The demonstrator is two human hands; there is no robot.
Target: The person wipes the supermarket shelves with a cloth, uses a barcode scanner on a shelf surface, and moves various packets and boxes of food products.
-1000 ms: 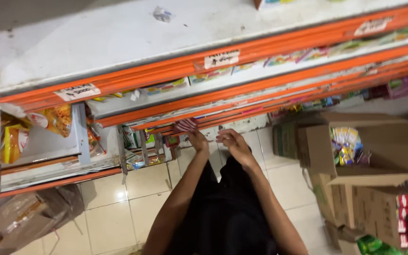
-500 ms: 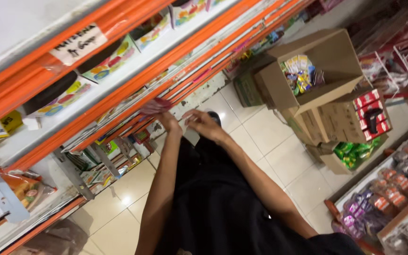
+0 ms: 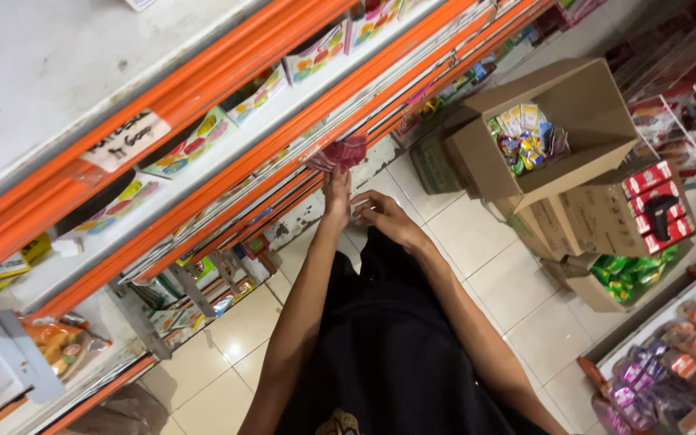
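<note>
Your left hand [image 3: 337, 189] reaches up at the frame's centre, fingers pinching a small dark red packet [image 3: 340, 151] against the edge of the orange shelf [image 3: 227, 173]. Your right hand [image 3: 382, 217] hovers just beside it, fingers loosely curled; whether it holds anything is hard to tell. You appear to be mid-placement, stocking the packet. Next calls for sliding it fully onto the shelf. More packets sit in the open cardboard box [image 3: 582, 109] at upper right.

Glossy floor tiles [image 3: 517, 274]; matt cardboard box [image 3: 582, 121]; red packet [image 3: 340, 151] perhaps plastic.
</note>
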